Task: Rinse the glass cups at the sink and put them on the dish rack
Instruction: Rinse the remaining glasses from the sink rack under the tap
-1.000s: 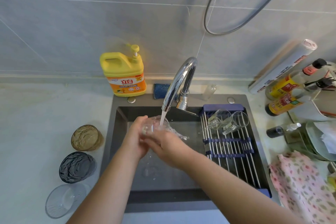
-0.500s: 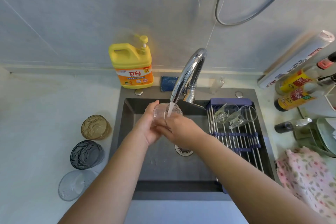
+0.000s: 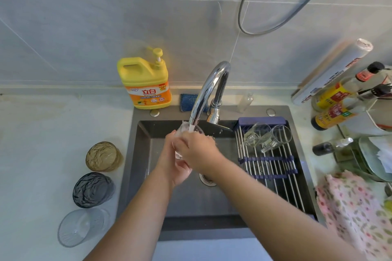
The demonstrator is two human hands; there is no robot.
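A clear glass cup [image 3: 184, 131] is under the running chrome faucet [image 3: 209, 89], over the dark sink [image 3: 144, 154]. My left hand [image 3: 176, 165] grips it from below and the left. My right hand [image 3: 199, 150] wraps over its top and right side, hiding most of it. Two clear glass mugs [image 3: 267, 136] lie on their sides on the roll-up dish rack [image 3: 273, 165] across the sink's right half. On the counter to the left stand an amber cup [image 3: 104, 156], a dark grey cup [image 3: 93, 189] and a clear ribbed cup [image 3: 81, 228].
A yellow dish soap jug [image 3: 146, 82] and a blue sponge [image 3: 188, 101] sit behind the sink. Sauce bottles [image 3: 337, 104], a foil roll [image 3: 331, 72], plates [image 3: 373, 157] and a pink floral cloth [image 3: 356, 212] crowd the right counter. A grey hose [image 3: 275, 27] hangs on the tiled wall.
Both hands have kept the cup under the stream and shifted round it, the right hand now covering more of its top. The camera view has moved a little.
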